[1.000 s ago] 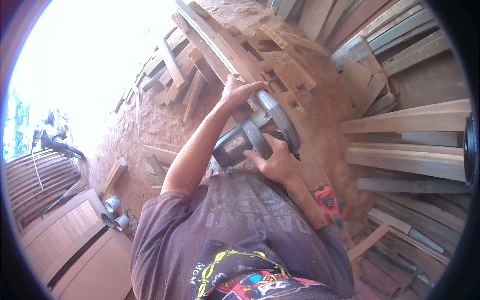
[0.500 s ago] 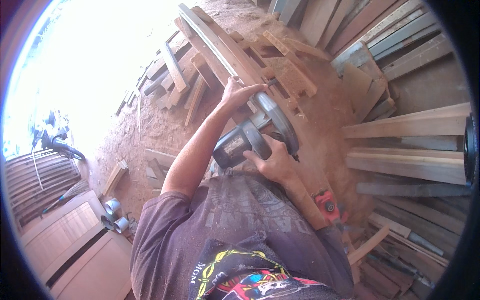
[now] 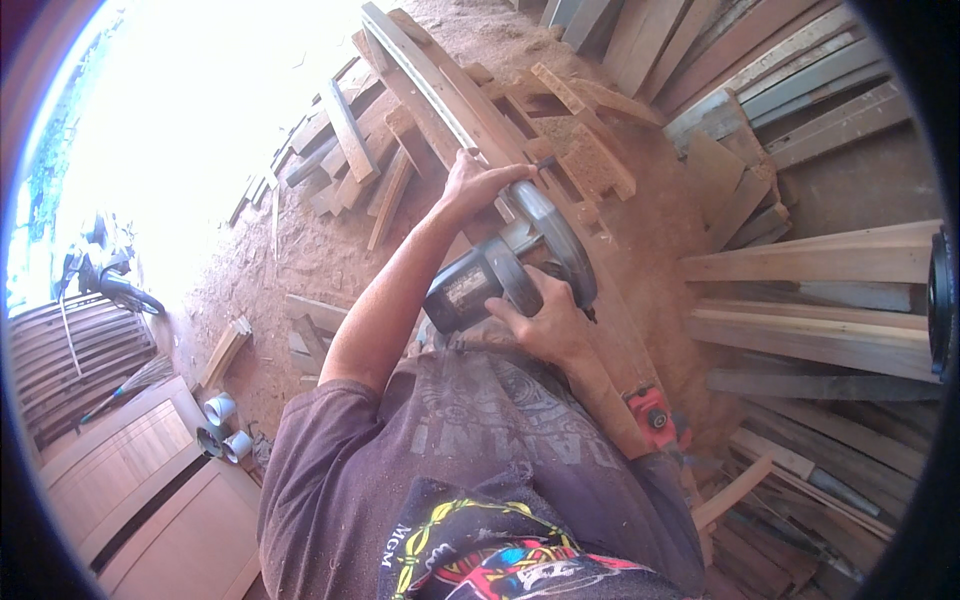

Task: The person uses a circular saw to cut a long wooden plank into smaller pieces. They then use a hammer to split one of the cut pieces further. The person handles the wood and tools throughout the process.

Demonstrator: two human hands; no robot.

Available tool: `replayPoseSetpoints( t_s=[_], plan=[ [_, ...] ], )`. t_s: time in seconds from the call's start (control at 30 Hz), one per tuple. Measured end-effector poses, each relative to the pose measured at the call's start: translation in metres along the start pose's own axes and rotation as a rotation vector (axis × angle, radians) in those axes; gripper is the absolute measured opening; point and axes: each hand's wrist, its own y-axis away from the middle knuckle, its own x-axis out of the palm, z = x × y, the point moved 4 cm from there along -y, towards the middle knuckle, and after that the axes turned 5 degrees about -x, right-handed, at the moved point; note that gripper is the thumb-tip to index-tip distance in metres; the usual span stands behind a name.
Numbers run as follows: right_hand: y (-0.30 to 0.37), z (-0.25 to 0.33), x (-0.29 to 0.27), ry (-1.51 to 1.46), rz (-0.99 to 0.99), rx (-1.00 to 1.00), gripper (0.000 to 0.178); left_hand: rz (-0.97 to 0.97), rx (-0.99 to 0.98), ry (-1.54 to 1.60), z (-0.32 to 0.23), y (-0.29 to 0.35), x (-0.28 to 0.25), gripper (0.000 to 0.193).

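A circular saw with a dark motor body and a grey rounded blade guard lies over a long wooden plank. My right hand is closed round the saw's rear handle, its thumb along the near side. At the front of the saw, my left hand grips low by the plank's edge. Its thumb stretches right toward a small dark knob; the other fingertips are partly hidden. The blade is out of sight under the guard. Behind my right forearm a red tool shows in part.
Loose offcuts are heaped left of the plank on sawdust-covered ground. Long boards are stacked along the right side. Panelled wooden doors, several short pipe pieces and a motorbike are at the left.
The whole view has shifted very slightly. Both hands and the saw keep nearly the same place on the plank.
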Motion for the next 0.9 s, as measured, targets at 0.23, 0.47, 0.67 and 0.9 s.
replayPoseSetpoints(
  t_s=[0.23, 0.47, 0.67, 0.9],
  plan=[
    [-0.006, 0.000, 0.003, -0.004, 0.027, 0.014, 0.032, -0.025, 0.025, -0.020, 0.004, -0.012, -0.004, 0.133],
    [-0.015, 0.000, 0.005, 0.027, 0.064, 0.045, 0.032, -0.012, 0.035, 0.000, -0.001, -0.017, -0.008, 0.128],
    [-0.021, 0.002, 0.007, 0.019, 0.059, 0.042, 0.034, -0.024, 0.052, -0.004, -0.004, -0.021, -0.013, 0.126],
    [-0.030, 0.002, 0.010, -0.004, 0.072, 0.058, 0.034, -0.015, 0.036, 0.021, -0.011, -0.022, -0.020, 0.125]
  ],
)
